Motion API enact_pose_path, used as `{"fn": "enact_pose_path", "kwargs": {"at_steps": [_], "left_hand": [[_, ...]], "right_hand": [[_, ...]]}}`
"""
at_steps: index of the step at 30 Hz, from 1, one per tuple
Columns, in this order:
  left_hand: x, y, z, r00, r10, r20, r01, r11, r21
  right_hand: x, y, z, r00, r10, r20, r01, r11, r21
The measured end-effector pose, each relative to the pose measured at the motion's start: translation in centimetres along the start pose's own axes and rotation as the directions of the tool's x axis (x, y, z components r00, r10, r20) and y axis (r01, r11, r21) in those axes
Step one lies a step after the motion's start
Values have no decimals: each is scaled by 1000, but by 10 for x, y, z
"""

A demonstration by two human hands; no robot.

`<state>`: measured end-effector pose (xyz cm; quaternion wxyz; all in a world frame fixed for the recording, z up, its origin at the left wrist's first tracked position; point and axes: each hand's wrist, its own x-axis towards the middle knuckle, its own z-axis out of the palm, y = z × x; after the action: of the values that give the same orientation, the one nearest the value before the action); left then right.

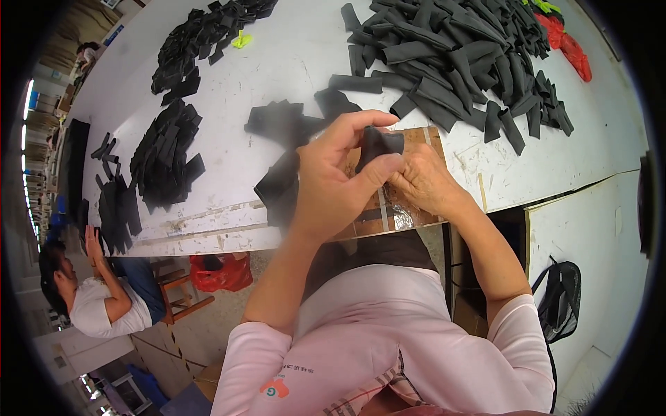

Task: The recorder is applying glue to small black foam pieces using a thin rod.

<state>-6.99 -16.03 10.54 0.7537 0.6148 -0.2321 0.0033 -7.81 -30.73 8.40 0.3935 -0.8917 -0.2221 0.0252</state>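
Note:
My left hand [336, 170] curves its thumb and fingers around a small dark grey fabric piece [380, 144], which looks like a short folded tube. Close against it, my right hand [424, 179] has its fingers bent together beside the left thumb; what they pinch is hidden. Both hands are over a brown board [431, 142] with pale tape strips, at the table's near edge. Just left of my left hand lie loose dark fabric pieces [276, 119], partly blurred and partly covered by the hand.
A large heap of dark fabric tubes [451, 55] covers the far right of the white table [229, 159]. Flatter piles of dark pieces [163, 149] lie left. A red plastic bag [570, 54] lies far right. Another person [111, 298] sits at left, near a red bag [220, 272].

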Motion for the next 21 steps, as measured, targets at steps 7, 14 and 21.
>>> {"fn": "enact_pose_path", "kwargs": {"at_steps": [7,14,21], "left_hand": [[-2,4,-1,996,-74,-42,61,964,-258],[2,11,-8,993,-89,71,93,994,-50],[-2,8,-5,997,-6,-76,-5,990,-141]], "right_hand": [[2,-4,-6,996,-80,-46,83,995,61],[-1,14,15,993,-64,-95,78,985,151],[2,-4,-4,999,39,-9,-38,995,97]]}}
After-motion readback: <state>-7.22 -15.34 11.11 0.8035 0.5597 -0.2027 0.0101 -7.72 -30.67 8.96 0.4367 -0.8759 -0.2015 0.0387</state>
